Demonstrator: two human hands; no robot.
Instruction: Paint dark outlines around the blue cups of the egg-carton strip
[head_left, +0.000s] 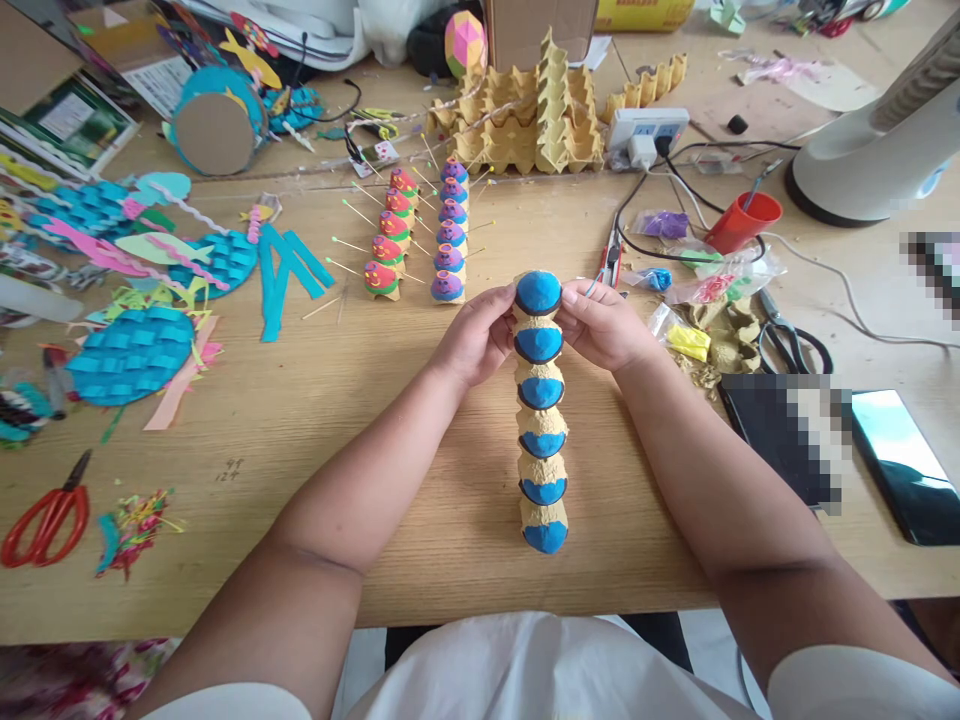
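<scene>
A strip of egg carton cups (541,394) with blue domed tops lies lengthwise in front of me, its far end between my hands. My left hand (480,335) grips the left side of the far cup, fingers curled. On the other side of that cup, my right hand (606,322) pinches its edge between thumb and fingers. Beyond my hands stand two finished-looking strips, one red and green (388,250) and one purple (450,262), with thin sticks poking out sideways.
Egg cartons (517,125) and a power strip (646,132) lie at the back. Right: a red cup (744,222), black scissors (791,340), a phone (904,465). Left: blue woven paper pieces (133,355), red scissors (49,520) and paper scraps (141,530).
</scene>
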